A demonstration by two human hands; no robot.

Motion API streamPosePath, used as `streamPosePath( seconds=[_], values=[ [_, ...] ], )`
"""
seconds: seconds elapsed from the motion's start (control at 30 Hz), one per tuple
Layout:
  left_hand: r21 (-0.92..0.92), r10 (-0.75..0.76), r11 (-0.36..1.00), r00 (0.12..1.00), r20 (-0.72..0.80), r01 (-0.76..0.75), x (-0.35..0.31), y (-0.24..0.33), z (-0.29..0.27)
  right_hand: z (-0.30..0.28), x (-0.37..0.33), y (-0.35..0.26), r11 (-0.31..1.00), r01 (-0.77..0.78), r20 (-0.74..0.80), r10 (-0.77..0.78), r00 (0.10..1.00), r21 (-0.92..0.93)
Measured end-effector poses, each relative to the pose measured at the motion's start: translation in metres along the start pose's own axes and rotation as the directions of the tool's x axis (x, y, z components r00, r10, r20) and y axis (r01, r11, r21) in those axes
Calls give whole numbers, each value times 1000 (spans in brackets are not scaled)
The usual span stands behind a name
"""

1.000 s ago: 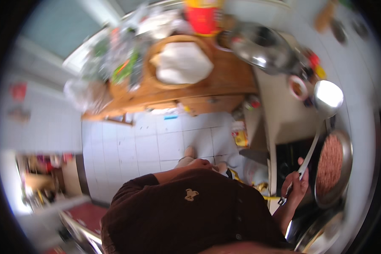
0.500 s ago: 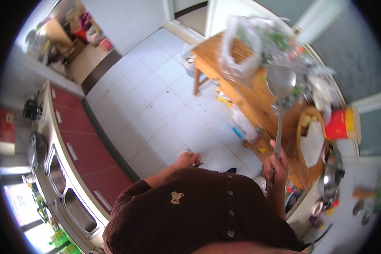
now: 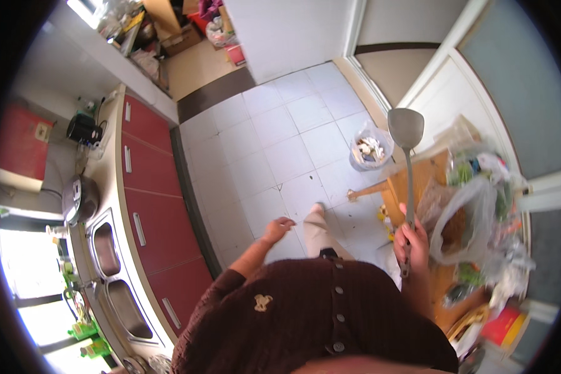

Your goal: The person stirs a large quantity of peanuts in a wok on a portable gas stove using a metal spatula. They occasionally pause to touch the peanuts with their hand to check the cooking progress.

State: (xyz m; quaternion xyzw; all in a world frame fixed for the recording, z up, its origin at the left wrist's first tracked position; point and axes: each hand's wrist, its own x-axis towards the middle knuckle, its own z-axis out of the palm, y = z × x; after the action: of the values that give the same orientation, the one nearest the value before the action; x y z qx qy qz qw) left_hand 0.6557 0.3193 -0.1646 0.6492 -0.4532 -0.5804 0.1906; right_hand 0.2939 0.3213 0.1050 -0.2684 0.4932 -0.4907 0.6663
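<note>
My right hand point(image 3: 411, 240) is wrapped round the handle of a long metal cooking spatula point(image 3: 407, 131), held upright with its broad blade at the top. The blade rises above the near end of the wooden table's outline, apart from everything on it. My left hand point(image 3: 279, 229) hangs out over the tiled floor, holding nothing, its fingers loosely stretched. Nearest to the right hand is the wooden table point(image 3: 411, 181), bearing a clear plastic bag point(image 3: 470, 218) with brown food inside and some greens point(image 3: 470, 274).
A lined waste bin point(image 3: 371, 149) stands on the floor beyond the table. Red cabinets point(image 3: 162, 234) run along the left under a counter with a double sink point(image 3: 128, 308) and a rice cooker point(image 3: 80, 199). A sliding door point(image 3: 399, 68) and a doorway to a cluttered room point(image 3: 199, 62) lie ahead.
I have walked forward and turned right-to-left in view: the table has slid down and right, and the bin shows fully. The spatula stays in my right hand; my left hand has swung slightly.
</note>
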Motion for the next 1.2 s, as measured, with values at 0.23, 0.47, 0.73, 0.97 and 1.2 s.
streamPosePath(
  seconds=[0.23, 0.47, 0.73, 0.97, 1.2],
  values=[
    [517, -359, 746, 908, -217, 419, 10, -142, -165, 53, 221, -76, 997, -58, 174, 48, 984, 54],
    [262, -640, 691, 738, -212, 674, 121, -129, -186, 91, 371, -124, 988, -128, 204, 108, 973, 88],
    [-168, -503, 864, 832, -232, 475, 423, 84, -271, 109, 511, -185, 953, -84, -75, 110, 991, 290],
    [-367, -292, 912, 918, -270, 182, 661, 319, -356, 91, 579, -238, 983, 6, -166, 24, 986, 182],
    [695, 330, 693, 941, -71, -191, 746, 343, -273, 46, 675, -287, 972, 46, -307, 27, 951, 230]
  ],
)
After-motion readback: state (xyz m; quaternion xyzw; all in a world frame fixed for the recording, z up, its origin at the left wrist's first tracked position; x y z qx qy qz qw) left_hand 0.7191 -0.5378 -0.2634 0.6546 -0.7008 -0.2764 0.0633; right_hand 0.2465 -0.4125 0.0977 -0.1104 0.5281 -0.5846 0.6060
